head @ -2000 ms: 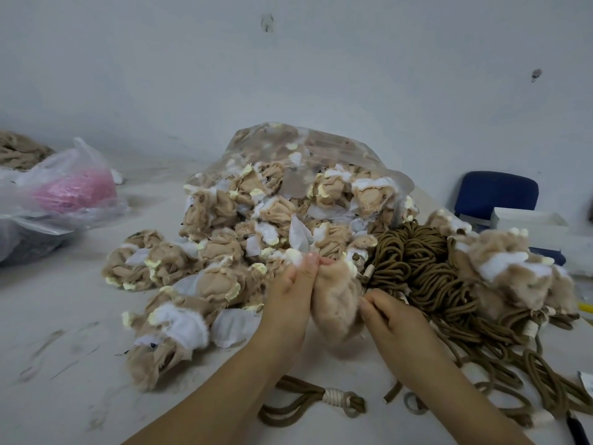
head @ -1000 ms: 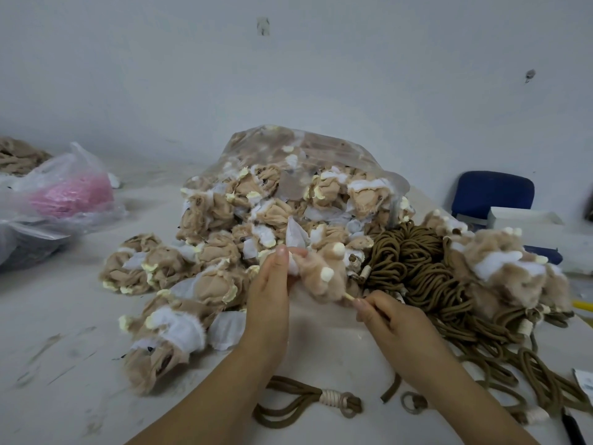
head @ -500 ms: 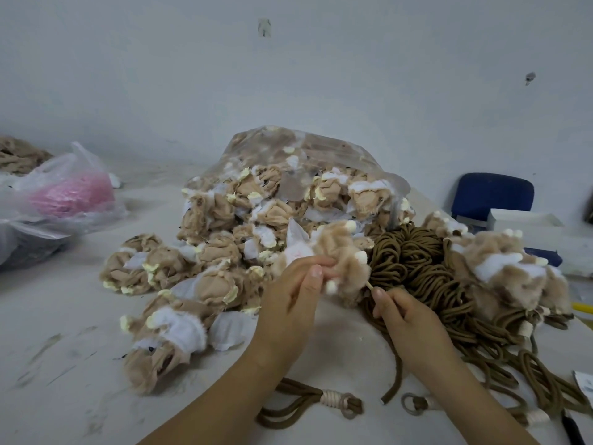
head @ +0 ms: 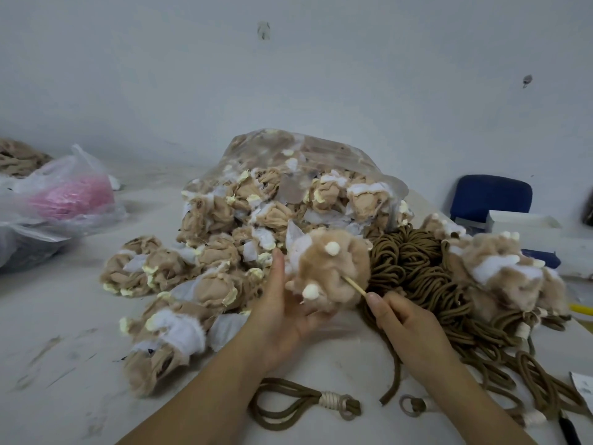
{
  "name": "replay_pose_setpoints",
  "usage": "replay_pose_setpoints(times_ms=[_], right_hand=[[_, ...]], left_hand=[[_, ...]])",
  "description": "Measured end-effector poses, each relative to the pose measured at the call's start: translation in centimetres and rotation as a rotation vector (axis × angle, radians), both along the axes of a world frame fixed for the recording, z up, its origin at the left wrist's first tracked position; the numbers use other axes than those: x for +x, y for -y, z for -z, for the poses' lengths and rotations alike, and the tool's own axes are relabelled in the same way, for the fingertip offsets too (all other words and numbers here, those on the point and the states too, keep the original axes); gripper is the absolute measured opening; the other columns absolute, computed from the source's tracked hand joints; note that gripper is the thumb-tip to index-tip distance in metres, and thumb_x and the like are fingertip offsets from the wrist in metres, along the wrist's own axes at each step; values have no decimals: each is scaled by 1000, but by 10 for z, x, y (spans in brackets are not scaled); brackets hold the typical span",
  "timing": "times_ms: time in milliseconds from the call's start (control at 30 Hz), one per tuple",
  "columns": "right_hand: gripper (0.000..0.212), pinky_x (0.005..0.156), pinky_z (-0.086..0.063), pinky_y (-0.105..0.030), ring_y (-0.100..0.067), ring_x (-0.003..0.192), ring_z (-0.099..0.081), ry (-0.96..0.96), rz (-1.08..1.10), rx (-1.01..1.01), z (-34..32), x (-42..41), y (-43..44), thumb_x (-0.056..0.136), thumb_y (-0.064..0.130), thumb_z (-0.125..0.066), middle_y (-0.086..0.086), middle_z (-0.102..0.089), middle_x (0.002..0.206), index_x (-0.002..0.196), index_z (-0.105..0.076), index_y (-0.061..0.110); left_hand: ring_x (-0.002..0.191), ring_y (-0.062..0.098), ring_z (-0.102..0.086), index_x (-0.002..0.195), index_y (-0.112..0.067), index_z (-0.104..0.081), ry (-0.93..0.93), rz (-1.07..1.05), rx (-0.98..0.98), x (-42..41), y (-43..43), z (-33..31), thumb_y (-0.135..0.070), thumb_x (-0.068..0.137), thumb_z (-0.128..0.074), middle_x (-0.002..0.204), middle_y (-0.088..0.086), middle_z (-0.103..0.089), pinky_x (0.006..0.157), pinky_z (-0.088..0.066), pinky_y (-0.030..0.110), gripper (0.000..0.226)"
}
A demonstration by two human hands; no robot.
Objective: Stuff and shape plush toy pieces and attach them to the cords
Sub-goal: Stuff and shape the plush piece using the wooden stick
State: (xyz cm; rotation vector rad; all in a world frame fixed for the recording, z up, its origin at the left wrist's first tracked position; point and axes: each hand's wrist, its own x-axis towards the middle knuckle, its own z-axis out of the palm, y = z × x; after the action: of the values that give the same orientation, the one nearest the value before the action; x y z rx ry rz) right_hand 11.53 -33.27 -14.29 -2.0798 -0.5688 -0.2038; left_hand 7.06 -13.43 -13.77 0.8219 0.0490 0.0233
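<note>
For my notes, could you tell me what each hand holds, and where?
The left hand cups the plush piece from below; right hand pinches the stick's outer end.

Both forearms bare; left hand (head: 282, 316) palm up, fingers curled under plush piece (head: 327, 268), thumb upright along its left side; right hand (head: 407, 322) just beside, fingers curled, pinching thin stick (head: 354, 285)

I see a scuffed white surface (head: 57, 316); on it, plush pieces (head: 211, 284) spill from a clear bag (head: 321, 155); brown cords (head: 417, 271) right; pink-filled bag (head: 70, 194) left.
</note>
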Motion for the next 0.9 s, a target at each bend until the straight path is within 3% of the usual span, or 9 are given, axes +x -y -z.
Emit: replay_pose_setpoints(times_ms=[33,167,333,400,500,567,700,800,900], right_hand=[[54,44,-27,-18,-6,47,-34,9,-10,-16,1,1,1,79,66,-44,8,-36,51,65,-42,14],[53,48,-30,-25,-5,45,-37,28,13,-160,1,5,5,75,73,-39,7,-40,48,63,-45,22],[63,51,-31,-31,-7,44,-35,31,101,-203,3,7,2,75,74,-34,6,-37,47,65,-44,13],[64,51,-30,-29,-7,45,-34,5,110,-152,4,5,-2,77,72,-36,6,-34,48,66,-42,9],[68,44,-27,-18,-4,44,-33,-81,78,-37,6,1,-8,76,72,-40,8,-34,49,68,-42,5],[65,42,-28,-14,-3,44,-34,-120,62,16,6,-1,-11,74,71,-42,10,-35,48,63,-43,7],[52,40,-25,-13,-4,41,-32,-166,67,117,4,1,-9,76,69,-43,11,-33,46,51,-40,24],[54,40,-26,-13,-4,42,-33,-160,48,89,7,2,-7,75,70,-44,11,-35,46,52,-42,22],[64,42,-29,-14,-5,46,-39,-130,30,45,11,4,-9,73,72,-43,7,-43,52,64,-50,9]], left_hand=[[123,35,-58,132,-4,-59,11,17,-44,-1,-2,-2,-63,92,-45,132,23,-61,98,-53,46,72],[102,24,-69,130,-5,-60,46,-40,-179,2,-7,-1,-28,89,-66,123,15,-68,73,-61,33,48],[58,8,-54,127,-11,-55,158,-240,-45,9,-10,3,-12,83,-63,70,0,-58,62,-52,25,45],[53,6,-50,125,-10,-55,190,-272,44,10,-7,4,-8,88,-60,64,-3,-57,67,-52,27,37],[85,17,-70,125,-9,-61,178,-343,311,9,-2,8,-9,89,-67,97,8,-74,88,-55,39,36],[106,23,-69,120,-14,-67,142,-339,457,7,2,10,-24,82,-70,110,9,-73,97,-54,44,39],[108,10,-64,126,-25,-55,70,-490,647,5,5,7,-54,78,-71,127,-2,-62,85,-54,23,59],[130,6,-42,141,-29,-40,139,-784,999,5,-1,6,-55,88,-61,146,-11,-34,101,-41,26,62],[130,-3,-39,137,-33,-51,357,-799,1206,3,1,4,-55,98,-40,137,-21,-45,106,-33,22,46]])
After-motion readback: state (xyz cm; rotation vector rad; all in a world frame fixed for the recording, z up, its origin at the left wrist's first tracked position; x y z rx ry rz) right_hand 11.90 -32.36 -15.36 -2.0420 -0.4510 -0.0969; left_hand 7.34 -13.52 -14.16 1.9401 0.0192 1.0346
